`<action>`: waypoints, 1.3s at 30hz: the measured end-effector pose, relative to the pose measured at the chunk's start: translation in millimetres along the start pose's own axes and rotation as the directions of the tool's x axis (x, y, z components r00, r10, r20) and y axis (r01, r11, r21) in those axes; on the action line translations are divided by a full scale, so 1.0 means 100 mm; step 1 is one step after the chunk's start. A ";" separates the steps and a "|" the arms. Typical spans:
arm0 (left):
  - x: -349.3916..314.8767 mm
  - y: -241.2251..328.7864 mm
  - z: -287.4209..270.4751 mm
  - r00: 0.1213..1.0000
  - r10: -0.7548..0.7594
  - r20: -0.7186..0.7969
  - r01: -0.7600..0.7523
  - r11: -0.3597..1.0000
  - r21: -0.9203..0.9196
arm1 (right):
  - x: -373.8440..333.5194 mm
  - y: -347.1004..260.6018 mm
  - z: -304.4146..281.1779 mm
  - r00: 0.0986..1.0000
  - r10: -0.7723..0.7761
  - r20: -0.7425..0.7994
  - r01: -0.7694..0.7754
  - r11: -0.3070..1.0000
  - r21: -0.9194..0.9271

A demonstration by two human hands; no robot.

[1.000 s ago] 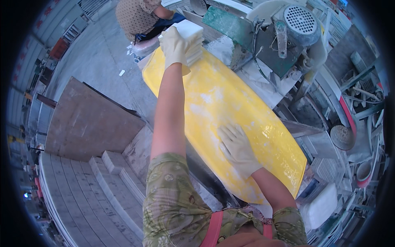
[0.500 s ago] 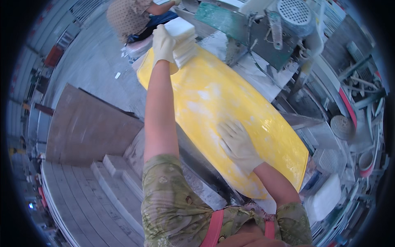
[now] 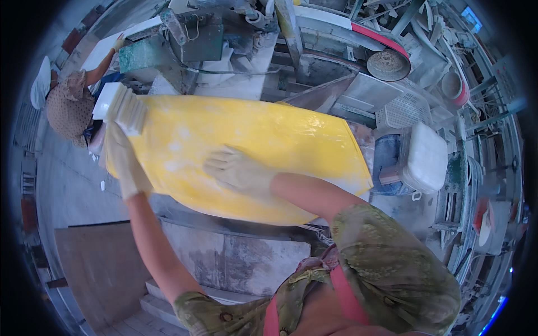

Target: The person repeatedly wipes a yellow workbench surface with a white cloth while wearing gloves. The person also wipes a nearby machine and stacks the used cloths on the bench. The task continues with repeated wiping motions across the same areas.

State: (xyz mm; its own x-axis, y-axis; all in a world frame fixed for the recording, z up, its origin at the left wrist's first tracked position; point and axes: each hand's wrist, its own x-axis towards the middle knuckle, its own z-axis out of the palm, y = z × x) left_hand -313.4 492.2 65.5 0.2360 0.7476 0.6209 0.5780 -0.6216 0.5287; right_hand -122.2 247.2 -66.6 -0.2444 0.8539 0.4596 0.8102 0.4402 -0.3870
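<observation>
A yellow sheet [image 3: 269, 126] with white dusty smears lies across the surface in front of me. My right hand [image 3: 238, 169], in a pale glove, rests flat on it with the fingers stretched out. At the sheet's far left end stands a stack of white, tile-like slabs [image 3: 126, 109]. My left hand [image 3: 123, 159], gloved too, reaches up against the near side of that stack. Its fingers are blurred, so I cannot make out whether they grip the slabs.
Beyond the stack a person [image 3: 70, 109] in a white head covering works at a bench. At right stand a white plastic container [image 3: 427, 158] and a white basket [image 3: 403, 109]. A round pan [image 3: 388, 65] lies behind. A brown board [image 3: 92, 263] leans at lower left.
My view has turned to the right, so the yellow sheet now lies crosswise. My left hand has come down from the stack's upper side to its near side. My right hand stays on the sheet.
</observation>
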 end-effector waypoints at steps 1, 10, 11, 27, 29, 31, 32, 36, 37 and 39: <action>-0.40 0.25 -0.01 0.992 -0.070 0.106 0.089 0.979 -0.186 | 0.00 -0.02 0.00 1.000 0.007 -0.026 -0.007 1.000 -0.006; -3.28 2.40 -0.39 0.714 -0.663 0.223 0.682 0.589 -0.433 | -0.13 0.16 -0.53 0.938 -0.228 0.261 0.150 0.946 0.287; -3.43 2.61 -0.46 0.701 -0.688 0.185 0.670 0.547 -0.503 | -0.22 0.16 -0.67 0.936 -0.248 0.250 0.110 0.881 0.461; -3.10 4.54 1.69 0.604 -0.662 0.444 0.656 0.097 -0.748 | -2.22 0.71 -3.05 0.973 0.065 0.222 -0.222 0.532 0.817; -3.11 4.53 1.78 0.615 -0.648 0.450 0.620 0.044 -0.783 | -2.15 0.80 -2.96 0.940 -0.014 0.342 -0.251 0.652 0.715; -3.09 4.49 1.87 0.605 -0.665 0.439 0.603 0.022 -0.798 | -2.18 0.99 -2.91 0.968 -0.015 0.250 -0.194 0.587 0.786; -3.09 4.46 1.91 0.602 -0.698 0.389 0.573 0.038 -0.819 | -2.17 1.19 -2.93 0.978 -0.021 0.206 -0.129 0.715 0.687; -3.05 4.29 1.92 0.600 -0.768 0.225 0.497 0.138 -0.856 | -2.28 2.52 -3.48 0.980 0.131 0.153 -0.195 0.810 0.553; -3.04 4.25 1.90 0.601 -0.775 0.196 0.486 0.160 -0.859 | -2.32 2.92 -3.66 0.905 0.341 0.255 -0.417 0.591 0.690; -3.01 4.21 1.92 0.598 -0.787 0.156 0.493 0.208 -0.845 | -2.38 3.69 -3.96 0.769 0.635 0.073 -0.554 0.606 0.571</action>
State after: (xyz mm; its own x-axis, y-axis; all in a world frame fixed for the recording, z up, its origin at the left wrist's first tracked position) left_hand 8.6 50.0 -10.1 -0.1920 0.9721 -0.1349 -0.4233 0.0420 0.9050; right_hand 446.1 96.5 -2.3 0.2874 0.9565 0.0492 0.3224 -0.0483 -0.9454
